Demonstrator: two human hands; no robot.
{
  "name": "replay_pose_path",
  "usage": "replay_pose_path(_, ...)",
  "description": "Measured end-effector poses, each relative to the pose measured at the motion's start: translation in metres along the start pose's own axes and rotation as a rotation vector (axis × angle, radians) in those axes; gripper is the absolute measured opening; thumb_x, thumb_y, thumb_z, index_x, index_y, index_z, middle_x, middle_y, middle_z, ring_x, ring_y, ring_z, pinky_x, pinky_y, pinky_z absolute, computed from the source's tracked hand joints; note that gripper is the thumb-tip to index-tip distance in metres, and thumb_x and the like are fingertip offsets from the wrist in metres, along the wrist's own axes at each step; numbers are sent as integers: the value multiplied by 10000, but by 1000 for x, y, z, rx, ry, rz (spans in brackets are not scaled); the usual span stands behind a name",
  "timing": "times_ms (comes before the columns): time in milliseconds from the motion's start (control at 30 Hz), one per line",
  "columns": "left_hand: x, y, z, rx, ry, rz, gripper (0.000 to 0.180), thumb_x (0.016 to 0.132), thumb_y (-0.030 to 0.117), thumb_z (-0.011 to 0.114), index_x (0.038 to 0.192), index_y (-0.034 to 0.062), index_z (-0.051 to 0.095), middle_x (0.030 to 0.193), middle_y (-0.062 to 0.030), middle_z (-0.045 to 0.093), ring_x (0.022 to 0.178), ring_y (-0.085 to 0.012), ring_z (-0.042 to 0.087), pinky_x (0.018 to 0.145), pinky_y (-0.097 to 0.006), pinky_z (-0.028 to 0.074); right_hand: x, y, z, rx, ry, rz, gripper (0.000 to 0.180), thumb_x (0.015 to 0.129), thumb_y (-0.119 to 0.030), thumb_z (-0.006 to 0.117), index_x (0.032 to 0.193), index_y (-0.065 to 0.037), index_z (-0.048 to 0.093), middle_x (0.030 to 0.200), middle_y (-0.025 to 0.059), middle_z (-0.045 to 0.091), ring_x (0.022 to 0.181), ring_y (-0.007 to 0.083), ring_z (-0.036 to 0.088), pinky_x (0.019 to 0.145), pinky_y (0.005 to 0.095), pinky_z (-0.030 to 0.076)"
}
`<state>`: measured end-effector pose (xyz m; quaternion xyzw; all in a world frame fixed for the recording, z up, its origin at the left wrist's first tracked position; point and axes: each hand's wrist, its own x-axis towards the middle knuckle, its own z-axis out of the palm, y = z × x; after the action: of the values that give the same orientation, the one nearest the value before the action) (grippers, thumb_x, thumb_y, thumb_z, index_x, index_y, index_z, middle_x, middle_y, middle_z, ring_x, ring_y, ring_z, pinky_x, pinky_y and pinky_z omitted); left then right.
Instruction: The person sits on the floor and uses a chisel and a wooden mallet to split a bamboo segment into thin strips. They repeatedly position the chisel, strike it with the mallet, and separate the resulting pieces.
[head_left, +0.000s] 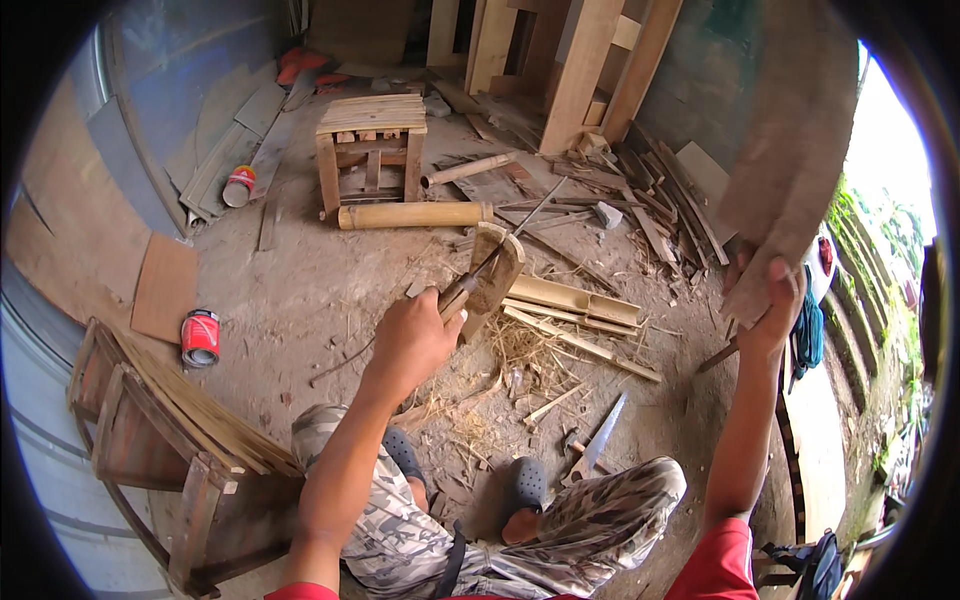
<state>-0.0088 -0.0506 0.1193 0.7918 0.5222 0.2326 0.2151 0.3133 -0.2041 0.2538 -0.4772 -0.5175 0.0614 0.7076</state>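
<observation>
My left hand (412, 338) is closed round the wooden handle of a long, thin-bladed knife (528, 218), its tip pointing up and away to the right. Just behind the blade stands a short wooden block (493, 290), tilted; whether the knife touches it I cannot tell. Off to the right, my right hand (778, 305) grips the lower end of a wide brown wooden board (790, 140), held upright and slightly blurred. Split bamboo pieces (575, 305) lie on the ground beyond the block, among pale shavings (515, 355).
A handsaw (603, 432) and a hammer (574, 440) lie by my right foot. A bamboo-topped stool (372, 115) stands ahead, a bamboo pole (415, 215) before it. At left are a slatted bench (180, 420) and a red can (201, 338). Scrap wood (650, 215) litters the right.
</observation>
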Motion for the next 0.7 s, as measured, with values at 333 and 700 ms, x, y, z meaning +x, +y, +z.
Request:
replay_pose_path(333, 4, -1, -27, 88, -159, -4, 342, 851, 338, 730, 954, 13, 696, 853, -239, 705, 855, -404, 694, 803, -476, 543, -96, 116, 12, -699, -560, 718, 620, 748, -306, 716, 1217, 84, 603, 972, 183, 699, 807, 227, 674, 667, 366, 556)
replay_pose_path(700, 41, -23, -19, 81, -221, -32, 337, 874, 304, 703, 970, -18, 706, 921, -248, 712, 892, -391, 703, 817, -462, 547, -21, 50, -19, -134, 68, 220, 536, 827, -413, 677, 1122, 30, 614, 934, 112, 632, 796, 176, 610, 649, 318, 493)
